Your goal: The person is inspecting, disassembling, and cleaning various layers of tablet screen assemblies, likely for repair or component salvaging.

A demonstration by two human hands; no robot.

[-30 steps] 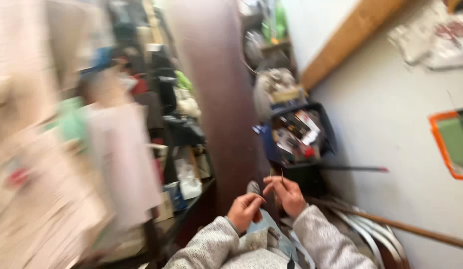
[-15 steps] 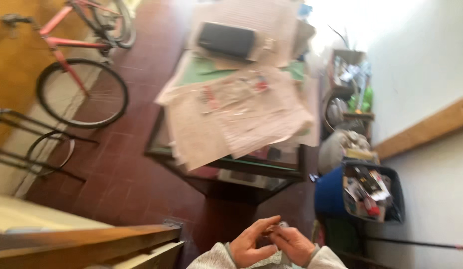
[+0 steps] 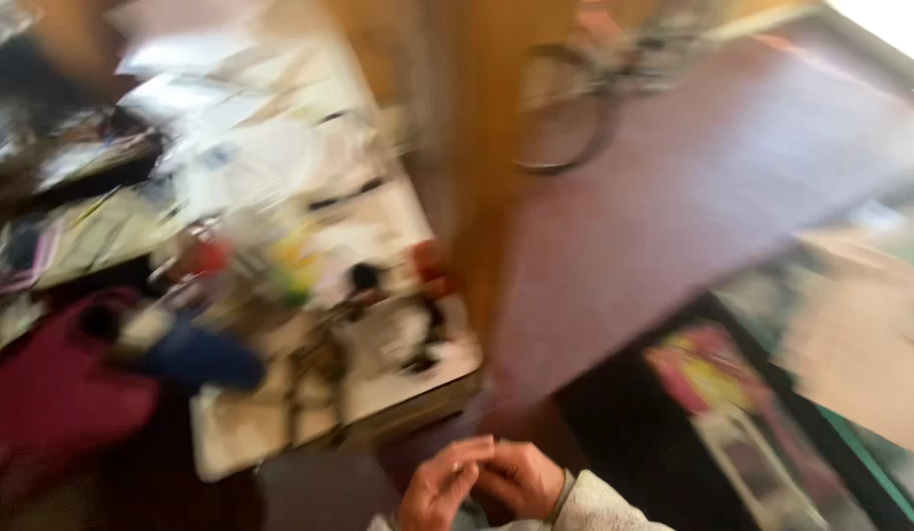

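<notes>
The place was a cluttered home workroom. A table (image 3: 378, 393) carried loose papers (image 3: 250, 128) and small items, blurred. A bicycle (image 3: 575, 108) stood against a wooden wall above a dark red floor (image 3: 712, 187).

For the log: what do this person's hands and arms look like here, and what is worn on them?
Both hands are bare, with no gloves. The right hand comes out of a light grey, fleecy-looking sleeve with a snug cuff at the wrist. The left hand shows only a sliver of the same pale fabric at the frame edge. Blur hides rings or markings.
</notes>
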